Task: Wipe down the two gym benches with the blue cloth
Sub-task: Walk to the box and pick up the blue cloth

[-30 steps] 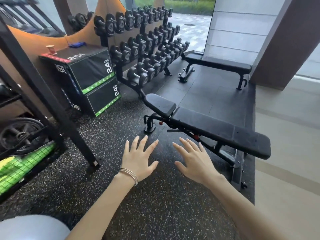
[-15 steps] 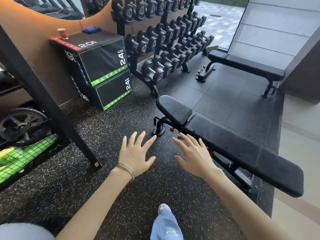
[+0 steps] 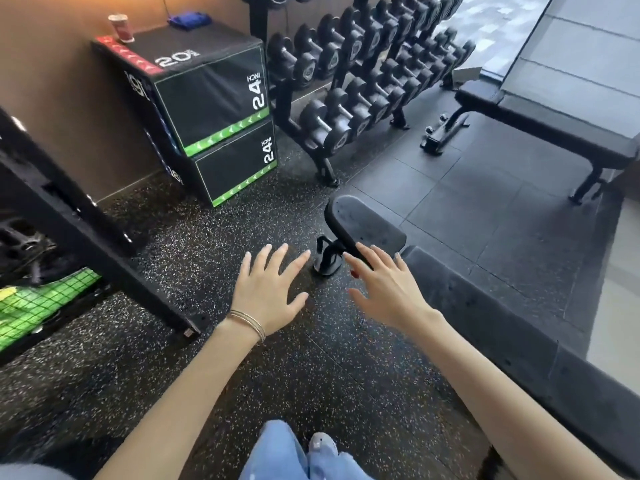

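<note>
A gym corner with a black speckled rubber floor (image 3: 194, 358) and a brown wall behind. Against the wall stands a stacked black plyo box (image 3: 211, 98) with green stripes. The blue cloth (image 3: 189, 20) lies bunched at the far edge of the box's top, and a red paper cup (image 3: 119, 27) stands upright near the top's far left corner, well apart from the cloth. Just to the right of the box, a dumbbell rack (image 3: 363, 77) is filled with black dumbbells.

The near bench (image 3: 491, 327) runs from the middle of the view down to the lower right, its short seat pad tilted up at the far end. The far bench (image 3: 554, 133) stands on the darker tiled floor by the window, at the upper right.

Both arms reach forward over the floor. The left hand (image 3: 268, 299), with thin bangles (image 3: 247, 322) at the wrist, is spread flat and holds nothing. The right hand (image 3: 389, 294) is likewise spread and empty; its fingertips overlap the near bench's seat pad in view, but whether they touch it cannot be told. A black frame beam (image 3: 86, 233) slants across the left side.
</note>
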The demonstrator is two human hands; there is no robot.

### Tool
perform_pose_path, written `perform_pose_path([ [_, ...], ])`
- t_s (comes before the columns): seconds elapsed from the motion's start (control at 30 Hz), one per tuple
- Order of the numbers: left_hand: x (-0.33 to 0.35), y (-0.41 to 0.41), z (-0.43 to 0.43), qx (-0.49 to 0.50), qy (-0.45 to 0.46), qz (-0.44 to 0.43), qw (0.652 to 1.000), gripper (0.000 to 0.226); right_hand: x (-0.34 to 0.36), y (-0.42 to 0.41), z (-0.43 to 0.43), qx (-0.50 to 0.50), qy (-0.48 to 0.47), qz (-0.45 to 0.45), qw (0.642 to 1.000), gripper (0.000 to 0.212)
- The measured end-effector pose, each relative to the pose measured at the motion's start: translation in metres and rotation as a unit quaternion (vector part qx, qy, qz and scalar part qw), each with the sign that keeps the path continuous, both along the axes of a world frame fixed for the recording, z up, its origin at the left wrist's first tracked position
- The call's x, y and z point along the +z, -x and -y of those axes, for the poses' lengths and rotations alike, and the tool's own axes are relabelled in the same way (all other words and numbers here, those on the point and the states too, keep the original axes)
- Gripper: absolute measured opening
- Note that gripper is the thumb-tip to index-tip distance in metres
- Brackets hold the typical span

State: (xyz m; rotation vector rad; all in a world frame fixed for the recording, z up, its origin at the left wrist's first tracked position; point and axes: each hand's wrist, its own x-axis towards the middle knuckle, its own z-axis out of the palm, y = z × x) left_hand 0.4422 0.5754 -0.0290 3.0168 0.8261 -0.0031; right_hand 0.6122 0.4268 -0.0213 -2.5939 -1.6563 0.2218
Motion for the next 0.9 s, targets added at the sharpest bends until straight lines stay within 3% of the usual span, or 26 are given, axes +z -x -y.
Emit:
perform_pose_path([
  [0.57, -0.008, -0.102, -0.272, 0.001, -0.002, -0.013, 1.000, 0.068, -0.006, -0.100, -0.273, 0.007, 0.007, 0.001, 1.000, 0.060],
  [0.9, -0.020, -0.140, -0.382, 0.028, 0.040, -0.015, 0.999, 0.069, -0.018, -0.146, -0.397, 0.033, 0.039, -0.010, 0.999, 0.062],
])
